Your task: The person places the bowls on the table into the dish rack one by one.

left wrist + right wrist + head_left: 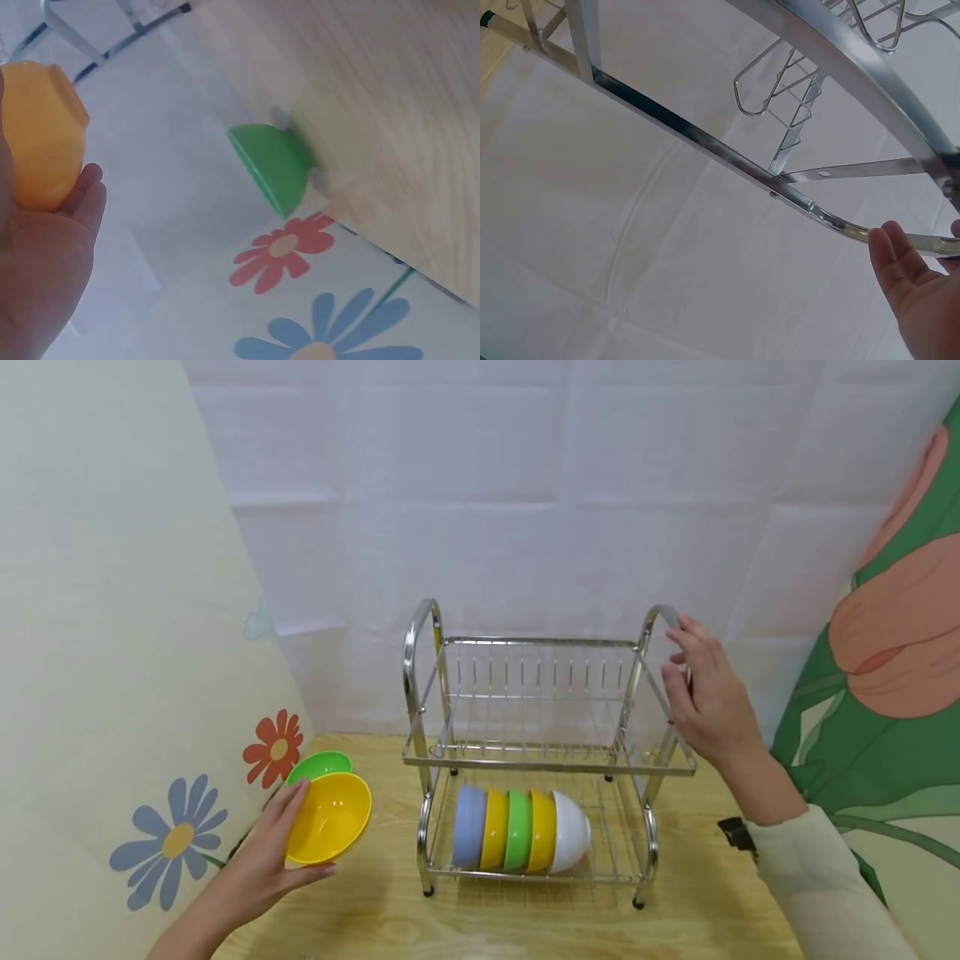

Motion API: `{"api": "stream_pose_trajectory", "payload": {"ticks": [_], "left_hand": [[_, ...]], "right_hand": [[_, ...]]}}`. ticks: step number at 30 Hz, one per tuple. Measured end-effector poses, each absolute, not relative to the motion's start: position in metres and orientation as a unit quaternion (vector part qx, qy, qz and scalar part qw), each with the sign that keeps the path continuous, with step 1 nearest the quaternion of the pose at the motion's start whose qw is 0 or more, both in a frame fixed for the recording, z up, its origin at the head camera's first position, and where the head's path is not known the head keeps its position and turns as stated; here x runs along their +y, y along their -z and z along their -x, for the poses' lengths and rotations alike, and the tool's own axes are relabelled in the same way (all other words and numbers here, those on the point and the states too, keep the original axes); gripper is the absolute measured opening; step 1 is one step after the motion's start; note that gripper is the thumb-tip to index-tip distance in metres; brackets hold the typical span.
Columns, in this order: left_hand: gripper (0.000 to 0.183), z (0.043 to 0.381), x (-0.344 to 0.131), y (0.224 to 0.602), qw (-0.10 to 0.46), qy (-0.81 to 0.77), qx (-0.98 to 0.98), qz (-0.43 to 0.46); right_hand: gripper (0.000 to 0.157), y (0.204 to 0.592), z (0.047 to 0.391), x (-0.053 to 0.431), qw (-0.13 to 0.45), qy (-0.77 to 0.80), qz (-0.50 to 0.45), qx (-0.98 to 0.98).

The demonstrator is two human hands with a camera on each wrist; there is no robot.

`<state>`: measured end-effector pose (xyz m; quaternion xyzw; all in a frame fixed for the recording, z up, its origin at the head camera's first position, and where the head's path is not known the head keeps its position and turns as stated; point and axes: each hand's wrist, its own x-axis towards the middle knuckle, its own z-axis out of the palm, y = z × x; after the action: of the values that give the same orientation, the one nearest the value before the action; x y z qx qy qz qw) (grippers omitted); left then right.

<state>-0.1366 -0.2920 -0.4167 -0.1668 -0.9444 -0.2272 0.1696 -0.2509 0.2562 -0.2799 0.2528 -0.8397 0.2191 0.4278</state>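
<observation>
A yellow bowl (pixel 330 818) is held in my left hand (pixel 258 852), its hollow facing up and toward the head camera. Fingers lie along one side of it and the thumb along the other. Behind it on the table stands a green bowl (pixel 274 161), partly covered by the yellow one in the head view. My right hand (pixel 708 693) is at the top right bend of a two-tier metal dish rack (pixel 551 767). In the right wrist view its fairly straight fingers (pixel 896 255) overlap the rack's curved tube.
On the lower tier, a blue bowl (pixel 469 827), yellow and green bowls and a white bowl (pixel 572 833) stand on edge in a row. The rack stands on a wooden table (pixel 375 918). White cloth (pixel 495 510) hangs behind, with flowered sheets at both sides.
</observation>
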Motion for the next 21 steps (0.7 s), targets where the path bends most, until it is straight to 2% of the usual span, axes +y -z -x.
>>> {"api": "stream_pose_trajectory", "payload": {"ticks": [12,21], "left_hand": [[0.119,0.129,-0.260,0.399,0.150,0.222,-0.941,0.206],[0.119,0.129,-0.235,0.391,0.131,0.232,-0.932,0.246]], "right_hand": [[0.056,0.273,0.236,0.253,0.375,-0.249,-0.238,-0.861],[0.049,0.276,0.212,0.250,0.408,-0.302,-0.255,-0.823]]}}
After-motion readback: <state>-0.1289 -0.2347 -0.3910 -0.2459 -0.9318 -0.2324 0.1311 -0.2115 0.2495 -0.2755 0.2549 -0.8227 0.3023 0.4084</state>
